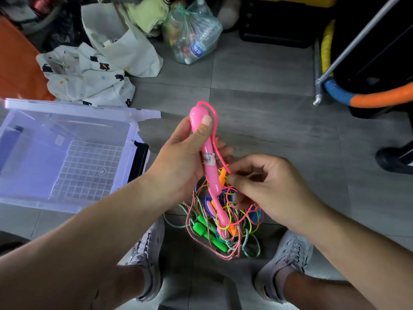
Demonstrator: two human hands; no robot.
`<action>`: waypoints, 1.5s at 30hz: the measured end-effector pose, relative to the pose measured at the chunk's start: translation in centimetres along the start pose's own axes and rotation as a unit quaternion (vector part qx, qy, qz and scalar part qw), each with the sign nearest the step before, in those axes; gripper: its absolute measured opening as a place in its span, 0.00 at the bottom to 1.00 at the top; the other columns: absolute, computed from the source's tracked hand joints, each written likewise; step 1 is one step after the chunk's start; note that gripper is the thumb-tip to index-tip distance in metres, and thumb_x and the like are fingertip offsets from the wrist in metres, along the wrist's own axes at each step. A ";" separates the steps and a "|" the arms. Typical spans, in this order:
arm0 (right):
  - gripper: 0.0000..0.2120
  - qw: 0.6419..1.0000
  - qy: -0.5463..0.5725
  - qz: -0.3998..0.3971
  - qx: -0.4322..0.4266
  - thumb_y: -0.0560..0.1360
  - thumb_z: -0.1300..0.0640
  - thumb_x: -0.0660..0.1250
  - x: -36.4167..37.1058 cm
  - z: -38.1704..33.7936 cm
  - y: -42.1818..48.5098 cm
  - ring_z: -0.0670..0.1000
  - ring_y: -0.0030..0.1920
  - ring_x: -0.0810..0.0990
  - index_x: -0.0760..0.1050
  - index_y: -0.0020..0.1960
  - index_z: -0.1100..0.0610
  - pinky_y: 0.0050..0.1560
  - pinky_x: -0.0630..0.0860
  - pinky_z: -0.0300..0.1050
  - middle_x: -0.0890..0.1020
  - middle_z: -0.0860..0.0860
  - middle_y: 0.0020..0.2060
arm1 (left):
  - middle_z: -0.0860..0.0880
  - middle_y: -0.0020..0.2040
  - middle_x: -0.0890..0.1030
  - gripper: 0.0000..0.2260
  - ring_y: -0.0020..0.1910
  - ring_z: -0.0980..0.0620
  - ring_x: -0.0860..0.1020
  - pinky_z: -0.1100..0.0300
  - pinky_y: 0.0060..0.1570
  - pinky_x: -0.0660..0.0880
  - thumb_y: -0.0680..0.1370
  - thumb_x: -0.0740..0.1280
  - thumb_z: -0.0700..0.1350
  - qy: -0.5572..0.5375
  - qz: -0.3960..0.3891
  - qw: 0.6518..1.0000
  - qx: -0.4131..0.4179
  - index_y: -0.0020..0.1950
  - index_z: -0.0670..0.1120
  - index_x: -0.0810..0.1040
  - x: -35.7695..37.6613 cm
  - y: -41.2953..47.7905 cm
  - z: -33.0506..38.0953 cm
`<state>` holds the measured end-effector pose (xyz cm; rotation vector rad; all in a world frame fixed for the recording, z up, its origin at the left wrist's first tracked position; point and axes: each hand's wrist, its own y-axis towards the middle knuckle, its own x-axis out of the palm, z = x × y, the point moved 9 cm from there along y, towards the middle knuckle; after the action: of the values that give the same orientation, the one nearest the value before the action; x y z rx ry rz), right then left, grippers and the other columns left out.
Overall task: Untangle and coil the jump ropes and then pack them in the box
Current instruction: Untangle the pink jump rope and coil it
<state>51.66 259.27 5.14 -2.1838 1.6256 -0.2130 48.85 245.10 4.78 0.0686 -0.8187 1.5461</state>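
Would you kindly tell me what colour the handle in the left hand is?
The handle is pink, shown best in the head view.

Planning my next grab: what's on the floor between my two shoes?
The tangled jump ropes, lying between the toes of the left shoe and right shoe, seen in the head view.

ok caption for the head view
Left hand grips a pink handle, right hand pinches its cord above the tangle beside the box.

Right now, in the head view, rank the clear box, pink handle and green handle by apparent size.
1. clear box, largest.
2. pink handle, next.
3. green handle, smallest, though half buried in ropes and farther from the camera, so true size is unsure.
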 end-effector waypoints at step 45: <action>0.06 0.969 -0.164 0.076 -0.169 0.78 0.58 0.71 -3.8 -4.0 1.3 0.43 0.36 0.78 0.83 0.49 0.48 0.41 0.76 0.43 0.81 0.38 0.35 | 0.42 0.31 0.72 0.11 0.25 0.48 0.67 0.59 0.28 0.65 0.83 0.61 0.46 0.146 -0.100 0.979 -0.099 0.49 0.38 0.74 0.2 -1.4 -3.0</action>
<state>47.96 261.66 8.68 -2.1668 1.7190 0.4783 51.28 246.69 3.27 -0.2123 -0.7044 1.2423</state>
